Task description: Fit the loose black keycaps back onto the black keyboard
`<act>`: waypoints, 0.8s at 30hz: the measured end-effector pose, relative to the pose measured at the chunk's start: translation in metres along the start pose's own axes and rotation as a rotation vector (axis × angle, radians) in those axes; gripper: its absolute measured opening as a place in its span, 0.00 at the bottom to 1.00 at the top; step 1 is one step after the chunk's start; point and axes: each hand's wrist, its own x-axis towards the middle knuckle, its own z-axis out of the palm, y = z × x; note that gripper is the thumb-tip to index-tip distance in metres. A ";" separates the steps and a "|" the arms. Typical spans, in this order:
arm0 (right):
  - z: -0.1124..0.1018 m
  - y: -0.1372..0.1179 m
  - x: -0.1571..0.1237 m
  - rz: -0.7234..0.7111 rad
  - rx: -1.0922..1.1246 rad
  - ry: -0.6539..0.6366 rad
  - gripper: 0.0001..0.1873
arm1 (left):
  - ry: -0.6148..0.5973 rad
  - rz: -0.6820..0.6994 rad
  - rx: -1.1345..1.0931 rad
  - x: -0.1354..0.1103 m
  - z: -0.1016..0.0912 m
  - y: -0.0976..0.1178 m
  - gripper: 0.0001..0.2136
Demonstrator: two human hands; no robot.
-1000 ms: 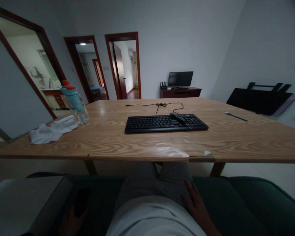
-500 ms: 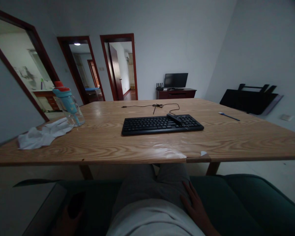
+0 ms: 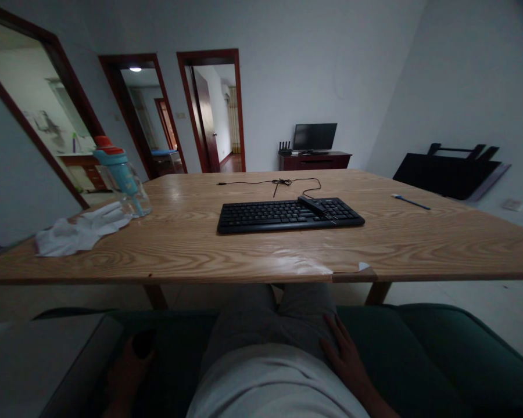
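Observation:
My right hand point(image 3: 342, 351) lies open on my right thigh, fingers stretched over the grey trousers point(image 3: 261, 325). Down at the lower left, my left hand point(image 3: 128, 368) is closed around a dark rounded object point(image 3: 143, 343), too dim to name, beside the green seat point(image 3: 178, 354). On the wooden table point(image 3: 192, 255) in front of me lies a black keyboard point(image 3: 261, 217). A slim black tool point(image 3: 311, 206) with thin metal prongs rests across its right part. The keyboard's cable point(image 3: 244, 183) is bundled behind it. Neither hand touches anything on the table.
A clear bottle point(image 3: 126, 180) with a blue and red lid stands at the table's left, beside crumpled white cloth or tissue point(image 3: 78, 232). A small blue brush point(image 3: 412, 202) lies at the right. The table's front edge point(image 3: 244, 280) has torn film near the middle right.
The view has tipped down slightly, so the table sits a little higher. My left hand has shifted slightly up and right with the dark object. My right hand stays on the thigh.

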 end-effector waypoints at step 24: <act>-0.002 0.001 -0.002 0.005 -0.014 0.011 0.38 | 0.217 0.119 0.059 -0.044 -0.004 0.040 0.36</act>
